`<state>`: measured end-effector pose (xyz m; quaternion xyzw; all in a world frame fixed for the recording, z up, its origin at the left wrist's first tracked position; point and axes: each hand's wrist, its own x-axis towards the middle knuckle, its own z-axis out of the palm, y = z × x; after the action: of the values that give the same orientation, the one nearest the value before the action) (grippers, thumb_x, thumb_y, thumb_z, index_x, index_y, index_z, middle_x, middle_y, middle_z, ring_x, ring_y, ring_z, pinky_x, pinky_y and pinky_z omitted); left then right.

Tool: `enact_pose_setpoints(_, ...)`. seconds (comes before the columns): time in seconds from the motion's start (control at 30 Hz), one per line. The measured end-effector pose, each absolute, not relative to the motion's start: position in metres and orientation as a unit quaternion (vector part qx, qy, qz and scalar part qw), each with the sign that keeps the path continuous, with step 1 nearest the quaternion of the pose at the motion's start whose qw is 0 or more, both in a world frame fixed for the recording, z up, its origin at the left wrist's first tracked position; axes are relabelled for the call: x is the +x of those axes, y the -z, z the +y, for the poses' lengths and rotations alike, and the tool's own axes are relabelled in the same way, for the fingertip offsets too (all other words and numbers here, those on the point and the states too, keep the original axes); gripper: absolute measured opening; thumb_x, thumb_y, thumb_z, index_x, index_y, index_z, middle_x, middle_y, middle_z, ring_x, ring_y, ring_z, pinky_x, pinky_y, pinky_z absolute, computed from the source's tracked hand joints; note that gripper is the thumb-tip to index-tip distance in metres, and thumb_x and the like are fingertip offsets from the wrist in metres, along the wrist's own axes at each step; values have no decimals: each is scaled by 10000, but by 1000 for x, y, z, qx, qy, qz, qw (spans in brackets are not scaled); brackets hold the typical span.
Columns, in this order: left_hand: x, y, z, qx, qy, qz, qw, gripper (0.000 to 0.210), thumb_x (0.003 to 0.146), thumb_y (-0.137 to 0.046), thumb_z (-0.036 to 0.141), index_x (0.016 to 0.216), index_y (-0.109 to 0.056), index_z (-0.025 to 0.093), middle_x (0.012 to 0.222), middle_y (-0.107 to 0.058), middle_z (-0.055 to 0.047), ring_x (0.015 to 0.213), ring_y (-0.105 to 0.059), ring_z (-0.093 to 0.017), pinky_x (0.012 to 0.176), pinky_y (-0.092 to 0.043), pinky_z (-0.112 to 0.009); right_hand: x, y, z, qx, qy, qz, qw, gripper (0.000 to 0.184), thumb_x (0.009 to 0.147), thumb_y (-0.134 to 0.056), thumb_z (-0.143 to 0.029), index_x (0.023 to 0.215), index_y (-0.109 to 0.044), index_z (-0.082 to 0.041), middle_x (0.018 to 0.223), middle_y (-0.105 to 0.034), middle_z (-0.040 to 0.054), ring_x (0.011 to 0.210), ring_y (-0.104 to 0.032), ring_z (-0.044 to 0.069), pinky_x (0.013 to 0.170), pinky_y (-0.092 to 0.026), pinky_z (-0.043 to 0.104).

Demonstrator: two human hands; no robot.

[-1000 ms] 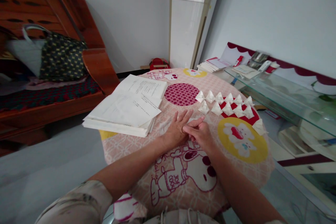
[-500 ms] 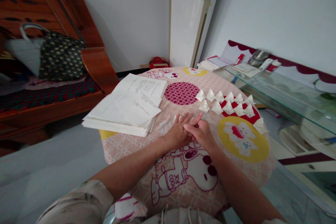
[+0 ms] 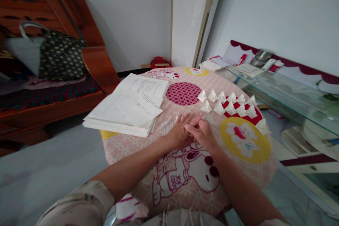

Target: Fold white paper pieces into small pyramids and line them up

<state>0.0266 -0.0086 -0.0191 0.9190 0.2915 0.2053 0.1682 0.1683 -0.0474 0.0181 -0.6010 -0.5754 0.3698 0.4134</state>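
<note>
My left hand lies palm down on the patterned tablecloth with its fingers stretched forward and a little spread. A ring shows near the base of its fingers. My right hand meets it from the right, thumb laid over the left hand's finger side and the other fingers bent. What lies between the two hands is hidden. A small white edge, perhaps paper, peeks out by the left fingertips. Beyond the hands stand rows of small folded white paper pieces, pointed at the top; one more sits apart at the right.
Left of my hands lies a thick stack of printed paper sheets. A glass shelf with small items runs along the right. A wooden bench holding a dark patterned bag stands at the left. A tall white cabinet unit is behind the table.
My hands stay in nearly the same place. The right hand's fingers have shifted very slightly to the left against the left hand; the paper pieces and the stack have not moved.
</note>
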Motion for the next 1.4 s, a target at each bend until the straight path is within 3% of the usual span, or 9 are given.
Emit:
enact_pose_setpoints(0.13, 26, 18, -7, 916, -199, 285, 202, 1018, 861, -708, 298, 1661, -80, 253, 1604, -410, -190, 1519, -337, -381, 1209, -279, -666, 169, -14, -46, -585, -491, -510, 395, 407, 784, -623, -553, 577, -551, -210, 472, -547, -2, 355, -443, 111, 357, -306, 241)
enact_pose_setpoints(0.4, 28, 27, -5, 918, -239, 279, 146, 1020, 878, -658, 228, 1656, 2, 214, 1639, -353, -207, 1538, -301, -379, 1241, -237, -636, 167, -20, -48, -597, -258, -635, 417, 318, 768, -670, -439, 581, -566, -203, 533, -594, 32, 553, -576, 161, 495, -376, 259)
enact_pose_setpoints(0.6, 25, 23, -3, 921, -214, 260, 194, 1070, 860, -685, 233, 1658, 27, 266, 1592, -416, -186, 1501, -370, -356, 1209, -305, -636, 170, -12, -47, -588, -458, -532, 402, 408, 809, -603, -556, 595, -558, -211, 483, -560, 4, 379, -473, 125, 378, -329, 251)
enact_pose_setpoints(0.8, 27, 22, -6, 919, -247, 256, 168, 1043, 866, -656, 200, 1655, 26, 221, 1640, -337, -217, 1543, -294, -367, 1234, -267, -635, 167, -19, -48, -590, -276, -628, 425, 355, 775, -677, -439, 539, -530, -219, 509, -566, 22, 566, -592, 172, 491, -397, 260)
enact_pose_setpoints(0.87, 26, 19, -6, 916, -254, 252, 180, 1033, 867, -647, 184, 1657, 16, 240, 1635, -360, -199, 1531, -327, -354, 1234, -281, -628, 169, -19, -48, -582, -300, -631, 416, 350, 805, -670, -452, 571, -560, -216, 511, -577, 19, 557, -589, 168, 494, -408, 258)
enact_pose_setpoints(1.03, 12, 11, 12, 901, -276, 240, 232, 924, 879, -668, 192, 1648, -163, 282, 1591, -460, -138, 1474, -435, -293, 1205, -386, -541, 190, -13, -43, -566, -385, -579, 443, 380, 856, -640, -550, 742, -661, -188, 558, -609, -5, 448, -510, 118, 447, -386, 239)
enact_pose_setpoints(1.17, 1, 15, 33, 868, -270, 371, 191, 598, 916, -638, 212, 1494, -482, 211, 1456, -606, -125, 1379, -546, -272, 1172, -435, -488, 208, -6, -38, -633, -276, -555, 463, 363, 888, -583, -490, 680, -623, -196, 549, -601, 0, 458, -521, 128, 474, -390, 247)
enact_pose_setpoints(1.3, 0, 20, 35, 884, -205, 390, 158, 546, 920, -679, 319, 1425, -548, 157, 1437, -617, -153, 1359, -553, -293, 1172, -425, -477, 215, 3, -34, -704, -113, -587, 384, 213, 843, -605, -348, 733, -687, -186, 642, -681, 58, 610, -609, 192, 605, -440, 294)
enact_pose_setpoints(1.4, 2, 19, 31, 893, -187, 383, 143, 560, 909, -697, 352, 1421, -555, 174, 1421, -623, -150, 1346, -555, -307, 1160, -425, -486, 218, 8, -33, -732, -65, -591, 334, 149, 822, -629, -284, 838, -732, -177, 755, -729, 96, 704, -647, 227, 683, -461, 324)
